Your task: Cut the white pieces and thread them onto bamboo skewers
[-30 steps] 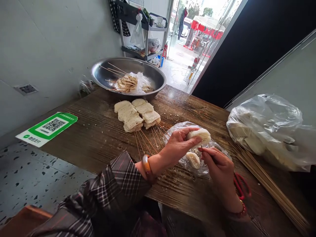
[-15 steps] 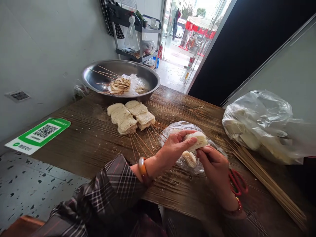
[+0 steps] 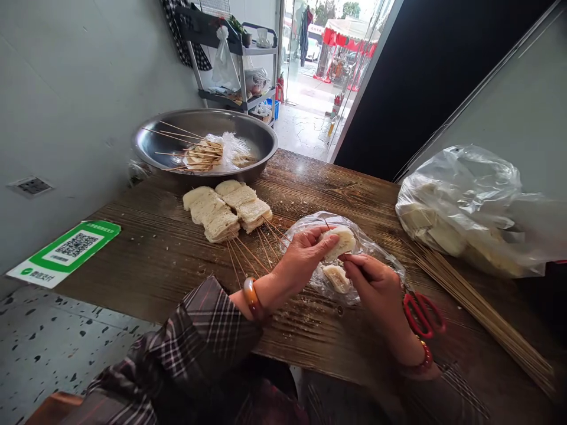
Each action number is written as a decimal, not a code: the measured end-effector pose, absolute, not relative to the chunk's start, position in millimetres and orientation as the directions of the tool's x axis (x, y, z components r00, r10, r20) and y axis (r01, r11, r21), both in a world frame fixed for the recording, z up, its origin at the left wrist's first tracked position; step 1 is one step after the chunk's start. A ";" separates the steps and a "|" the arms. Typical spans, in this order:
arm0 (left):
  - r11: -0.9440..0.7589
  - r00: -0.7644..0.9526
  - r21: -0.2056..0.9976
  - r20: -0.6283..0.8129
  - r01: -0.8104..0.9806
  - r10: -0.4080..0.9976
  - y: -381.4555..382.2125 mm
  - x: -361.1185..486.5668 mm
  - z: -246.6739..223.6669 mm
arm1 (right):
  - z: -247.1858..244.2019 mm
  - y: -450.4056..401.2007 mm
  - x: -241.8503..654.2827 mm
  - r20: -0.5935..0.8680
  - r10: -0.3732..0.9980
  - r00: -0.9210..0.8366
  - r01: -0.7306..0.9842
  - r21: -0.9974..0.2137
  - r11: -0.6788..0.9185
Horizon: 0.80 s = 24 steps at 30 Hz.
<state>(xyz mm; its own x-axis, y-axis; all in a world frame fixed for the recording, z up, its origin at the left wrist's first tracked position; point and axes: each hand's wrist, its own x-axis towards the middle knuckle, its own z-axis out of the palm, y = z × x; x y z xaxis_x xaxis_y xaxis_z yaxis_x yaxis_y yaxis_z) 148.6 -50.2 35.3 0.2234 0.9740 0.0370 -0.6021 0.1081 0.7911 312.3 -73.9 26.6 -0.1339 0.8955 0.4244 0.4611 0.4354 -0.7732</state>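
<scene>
My left hand (image 3: pixel 305 251) pinches a pale slice of steamed bun (image 3: pixel 341 243) between thumb and fingers. A thin skewer tip (image 3: pixel 326 224) shows past the slice's far edge. Just below the slice, my right hand (image 3: pixel 376 283) is closed on what appears to be the near end of that skewer, mostly hidden by the fingers. Another bun slice (image 3: pixel 336 278) lies on a clear plastic bag (image 3: pixel 316 221) beneath my hands. To the left, two stacks of skewered bun slices (image 3: pixel 211 213) rest on the table, their sticks pointing toward me.
A large steel basin (image 3: pixel 270 139) at the back holds skewered slices and plastic. On the right are red-handled scissors (image 3: pixel 423 316), a bundle of bamboo skewers (image 3: pixel 482 319) and a bag of buns (image 3: pixel 460 206). A green QR-code card (image 3: pixel 73 248) lies at the table's left edge.
A skewer tip now shows beyond the held slice's far side. Both hands and the slice sit slightly further left in view, and more of the scissors shows.
</scene>
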 end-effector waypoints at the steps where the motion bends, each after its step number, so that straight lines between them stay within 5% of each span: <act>1: 0.115 0.245 0.802 0.040 -0.586 0.969 -50.8 150.2 34.4 | 27.7 -73.6 312.2 0.423 0.896 -0.135 0.463 -0.772 0.434; 8: 0.011 0.205 0.887 0.094 -0.461 0.974 -39.6 131.6 38.6 | 31.5 -69.3 324.9 0.418 0.908 -0.004 0.455 -0.808 0.374; 13: -0.242 0.141 0.967 0.230 0.075 0.963 -20.8 109.9 36.6 | 32.0 -66.0 335.9 0.361 0.916 0.174 0.361 -0.889 0.281; 18: -0.428 0.307 0.621 0.299 0.656 0.904 -13.0 109.6 26.4 | 31.0 -63.1 335.7 0.364 0.918 0.161 0.330 -0.896 0.297; 24: -0.372 0.331 0.226 0.200 0.900 0.922 -12.2 113.0 22.8 | 29.8 -63.0 334.3 0.375 0.920 0.118 0.313 -0.893 0.324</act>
